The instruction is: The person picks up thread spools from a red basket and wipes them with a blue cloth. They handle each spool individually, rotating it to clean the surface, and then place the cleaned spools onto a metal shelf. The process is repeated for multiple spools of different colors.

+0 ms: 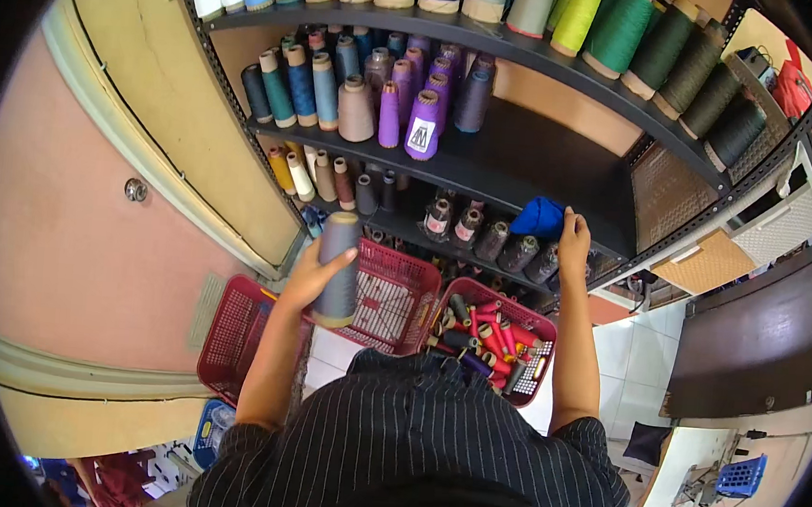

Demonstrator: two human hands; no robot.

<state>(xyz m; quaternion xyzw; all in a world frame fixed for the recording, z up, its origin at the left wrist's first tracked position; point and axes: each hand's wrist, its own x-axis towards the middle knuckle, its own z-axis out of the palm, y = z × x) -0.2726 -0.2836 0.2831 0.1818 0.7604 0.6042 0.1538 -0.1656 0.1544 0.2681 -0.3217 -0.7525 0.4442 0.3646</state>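
Upright in my left hand (306, 279) is a large cone of grey thread (337, 272), with my fingers wrapped round its side. My right hand (573, 242) is out over the front of the shelf and pinches a bunched blue cloth (539, 217). Behind the cloth runs the black middle shelf (554, 156). Purple thread cones (422, 127) stand on its left half beside grey, blue and green ones. Below it, on a lower shelf, sit several dark cones in clear wrapping (493, 241).
On the floor before me are a red basket (424, 266) with little in it, another full of small pink and dark spools (494, 340), and a third red basket (233, 307) at left. A pink door (99, 204) flanks the rack. Cones line the top shelf (496, 41).
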